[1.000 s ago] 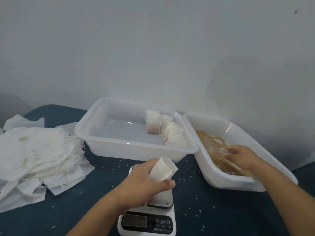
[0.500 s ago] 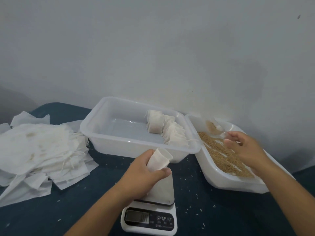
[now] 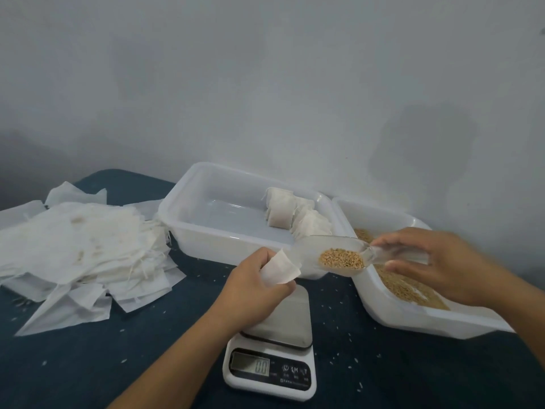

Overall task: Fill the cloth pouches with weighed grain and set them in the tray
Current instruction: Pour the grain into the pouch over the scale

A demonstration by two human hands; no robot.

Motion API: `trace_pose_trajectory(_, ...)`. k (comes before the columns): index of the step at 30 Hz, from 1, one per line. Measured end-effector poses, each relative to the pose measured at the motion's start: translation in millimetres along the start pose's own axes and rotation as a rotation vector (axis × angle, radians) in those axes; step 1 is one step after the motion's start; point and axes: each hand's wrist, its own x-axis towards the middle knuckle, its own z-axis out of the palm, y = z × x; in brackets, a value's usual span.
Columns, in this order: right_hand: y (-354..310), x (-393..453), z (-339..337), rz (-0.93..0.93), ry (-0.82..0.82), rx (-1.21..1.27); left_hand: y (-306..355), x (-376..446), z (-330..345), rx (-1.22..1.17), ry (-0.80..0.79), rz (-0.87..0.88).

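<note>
Left hand (image 3: 250, 286) grips an empty cloth pouch (image 3: 279, 267) above the digital scale (image 3: 272, 346), mouth turned toward the scoop, presumably to receive grain. Right hand (image 3: 427, 261) fingers pinch the clear scoop (image 3: 333, 256) handle, kept level, loaded with grain (image 3: 341, 258). Filled pouches (image 3: 295, 215) sit in the tray (image 3: 206, 240).

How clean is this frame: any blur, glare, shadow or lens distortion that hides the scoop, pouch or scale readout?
Head view: wide-angle bowing toward the edges; soft, even light, faint shadows on the wall. The clear scoop is see-through but its grain is sharp; the pouch is crisp. The scale display is dim and slightly soft, digits hard to read.
</note>
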Motion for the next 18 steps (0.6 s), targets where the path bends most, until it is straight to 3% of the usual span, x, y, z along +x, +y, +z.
trace_pose_trajectory(18, -38.2, 13.0, -19.2, -0.122, -0.051, -0.442, 2.2, -3.7, 2.2, 0.052, -0.062, 0.056)
